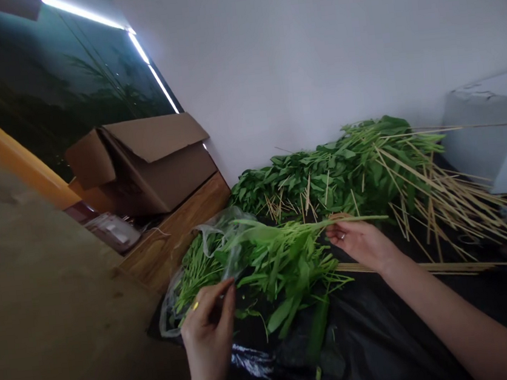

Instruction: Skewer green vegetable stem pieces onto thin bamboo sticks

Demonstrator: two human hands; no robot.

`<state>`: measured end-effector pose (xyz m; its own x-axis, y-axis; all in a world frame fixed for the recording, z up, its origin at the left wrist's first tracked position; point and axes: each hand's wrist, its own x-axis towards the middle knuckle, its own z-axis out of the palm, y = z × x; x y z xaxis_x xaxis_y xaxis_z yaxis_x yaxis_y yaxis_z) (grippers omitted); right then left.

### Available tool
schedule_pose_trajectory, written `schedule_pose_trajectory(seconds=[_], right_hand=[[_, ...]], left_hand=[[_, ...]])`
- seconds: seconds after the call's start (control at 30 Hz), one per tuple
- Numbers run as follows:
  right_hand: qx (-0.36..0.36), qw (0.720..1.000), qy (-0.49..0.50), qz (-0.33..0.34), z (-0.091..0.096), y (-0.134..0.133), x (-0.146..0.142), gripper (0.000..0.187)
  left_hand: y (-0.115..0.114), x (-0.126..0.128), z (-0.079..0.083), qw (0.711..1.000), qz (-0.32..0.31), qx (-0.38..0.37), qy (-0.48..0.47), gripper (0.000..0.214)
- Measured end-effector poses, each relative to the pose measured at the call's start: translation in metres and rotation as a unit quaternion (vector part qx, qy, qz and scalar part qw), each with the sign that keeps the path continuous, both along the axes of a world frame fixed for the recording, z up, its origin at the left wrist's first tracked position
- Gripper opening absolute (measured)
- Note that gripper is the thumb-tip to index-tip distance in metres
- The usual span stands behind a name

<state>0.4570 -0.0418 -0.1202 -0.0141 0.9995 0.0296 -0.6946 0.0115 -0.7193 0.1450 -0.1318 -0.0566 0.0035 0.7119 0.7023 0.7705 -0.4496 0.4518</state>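
Note:
My right hand (362,241), palm partly turned up, pinches a long pale-green water spinach stem (367,219). Its leafy end points left over the loose pile of water spinach (289,262). Lower and to the left, my left hand (208,329) has thumb and forefinger pressed together; anything between them is too small to make out. Close to these fingertips lies a clear plastic bag (170,321) with cut greens in and around it. A fallen leaf (319,329) rests on the black plastic sheet (371,335) in front of the pile.
Against the white wall stretches a large heap of leafy greens (319,170), with many thin bamboo sticks (455,191) on its right. More sticks (463,265) lie flat behind my right forearm. A cardboard box (162,157) stands at left on a wooden ledge (185,231); a white box (489,132) stands at right.

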Motion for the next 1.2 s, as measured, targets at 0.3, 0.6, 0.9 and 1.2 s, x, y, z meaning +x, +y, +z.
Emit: schedule_pose_trajectory(seconds=[0.3,0.6,0.9,1.2], right_hand=[[0.004,0.998,-0.025,0.053,-0.001,-0.004,-0.010,0.022],[0.057,0.989,-0.057,0.127,0.001,-0.012,-0.013,0.022],[0.102,0.977,-0.087,0.169,0.002,-0.015,-0.014,0.019],[0.109,0.968,-0.110,0.195,0.001,-0.017,-0.016,0.018]], left_hand=[[0.011,0.056,0.009,0.995,-0.101,-0.011,0.022,0.018],[0.027,0.063,-0.002,0.988,-0.103,-0.100,0.063,0.014],[0.026,0.064,-0.008,0.991,-0.054,-0.023,0.119,0.017],[0.033,0.071,-0.012,0.981,-0.051,-0.013,0.185,0.012]])
